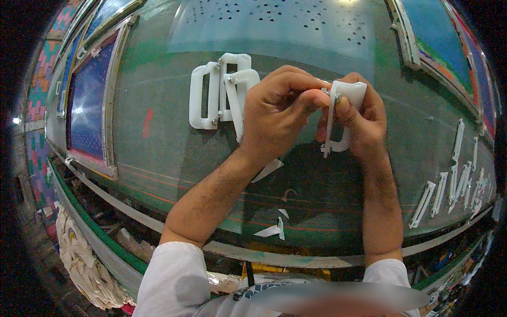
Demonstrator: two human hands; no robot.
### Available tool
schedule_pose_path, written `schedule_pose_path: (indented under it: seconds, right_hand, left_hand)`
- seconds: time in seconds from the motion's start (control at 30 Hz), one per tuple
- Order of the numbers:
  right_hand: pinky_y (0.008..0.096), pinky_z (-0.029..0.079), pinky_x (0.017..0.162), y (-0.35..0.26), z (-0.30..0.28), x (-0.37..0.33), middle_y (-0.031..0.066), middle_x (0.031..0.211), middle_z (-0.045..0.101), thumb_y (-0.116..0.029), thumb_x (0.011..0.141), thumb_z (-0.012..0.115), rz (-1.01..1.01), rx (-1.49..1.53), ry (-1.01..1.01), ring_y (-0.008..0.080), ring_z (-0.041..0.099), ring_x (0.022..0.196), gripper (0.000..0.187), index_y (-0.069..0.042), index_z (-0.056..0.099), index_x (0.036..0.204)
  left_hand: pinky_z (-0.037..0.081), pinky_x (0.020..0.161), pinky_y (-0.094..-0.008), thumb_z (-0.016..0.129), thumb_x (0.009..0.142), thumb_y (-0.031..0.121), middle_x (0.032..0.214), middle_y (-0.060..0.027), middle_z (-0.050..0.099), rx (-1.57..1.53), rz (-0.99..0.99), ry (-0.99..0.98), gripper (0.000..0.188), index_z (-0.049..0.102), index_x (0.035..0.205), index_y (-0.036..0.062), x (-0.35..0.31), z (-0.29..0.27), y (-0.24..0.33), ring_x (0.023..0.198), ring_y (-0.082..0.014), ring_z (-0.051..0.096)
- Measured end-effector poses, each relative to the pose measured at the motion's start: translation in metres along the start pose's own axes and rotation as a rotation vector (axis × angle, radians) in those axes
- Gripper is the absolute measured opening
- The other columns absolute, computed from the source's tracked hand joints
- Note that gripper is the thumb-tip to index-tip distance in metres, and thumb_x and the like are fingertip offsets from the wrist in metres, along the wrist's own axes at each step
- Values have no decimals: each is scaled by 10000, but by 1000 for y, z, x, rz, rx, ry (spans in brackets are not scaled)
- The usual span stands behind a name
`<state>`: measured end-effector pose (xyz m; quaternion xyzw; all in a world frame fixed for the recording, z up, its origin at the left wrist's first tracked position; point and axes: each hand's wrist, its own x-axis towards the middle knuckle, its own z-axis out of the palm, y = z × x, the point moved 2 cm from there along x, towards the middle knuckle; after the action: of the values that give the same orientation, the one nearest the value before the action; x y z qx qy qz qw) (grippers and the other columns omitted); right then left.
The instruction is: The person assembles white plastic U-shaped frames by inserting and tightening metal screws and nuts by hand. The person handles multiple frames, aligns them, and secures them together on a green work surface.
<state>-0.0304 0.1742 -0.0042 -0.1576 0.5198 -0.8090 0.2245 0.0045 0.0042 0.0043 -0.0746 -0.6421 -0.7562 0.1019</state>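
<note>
Nearest you, white scraps [273, 228] lie on the green table [158, 153], just below your forearms. Above them your two hands meet over the middle of the table, pressed together around one white clip [344, 108]. Your right hand [364, 119] is clamped on it, fingers wrapped behind and thumb across the front, holding it upright and clear of the table. Your left hand [277, 113] pinches at the clip's upper left corner, where a small metal pin [326, 92] seems to sit.

To do this step well, as I judge it, keep the right hand's hold firm and steady so the clip cannot twist, and work with the left fingertips only, straight along the pin. Stay above the table so that anything dropped lands near the scraps and not over the edge.

Just beyond your left hand, touching or nearly so, lie the finished clips [219, 90], white rectangular frames overlapping each other. Far right, a row of slim white strips [449, 185] lies fanned along the table edge.

Packages and labels: I see none. Farther out, framed screens stand at the sides: a blue one [87, 100] at left, a blue and red one [449, 47] at upper right. At the far top lies a pale sheet [274, 26] dotted with holes.
</note>
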Motion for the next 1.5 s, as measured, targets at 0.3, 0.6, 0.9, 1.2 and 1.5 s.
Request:
schedule_pose_path:
  seconds: [0.3,0.6,0.9,1.2,1.5]
  right_hand:
    - [336,585,530,-1,3,0,76,836,665,-202,977,670,23,21,62,202,692,630,240,-47,545,1110]
    - [344,582,514,-1,-2,0,81,820,661,-234,980,666,45,56,108,204,688,610,264,-41,550,1118]
    - [322,573,526,-3,-3,-1,89,825,667,-230,980,661,56,73,130,207,689,614,265,-31,556,1118]
    - [336,573,497,-3,-2,0,84,810,656,-250,981,659,69,63,84,212,681,589,286,-37,537,1128]
    - [328,573,507,-1,0,0,82,805,652,-253,981,658,50,91,101,216,673,565,272,-37,548,1106]
  left_hand:
    - [545,761,-252,666,941,-5,1057,-97,689,-24,119,-21,280,656,1219,17,0,-2,3,967,-136,666]
    - [557,767,-299,591,1024,161,1060,-154,717,3,-115,96,294,594,1271,2,9,-9,1,937,-185,694]
    - [480,949,-301,678,924,-8,1304,-82,602,-89,-15,27,376,547,1269,63,8,-3,-2,1149,-138,589]
    - [461,965,-314,678,960,76,1218,-73,614,-75,22,1,278,596,1225,72,7,1,-2,1129,-155,580]
    - [444,977,-312,652,993,177,1274,-86,561,2,57,-95,238,622,1204,72,10,-3,-9,1152,-173,549]
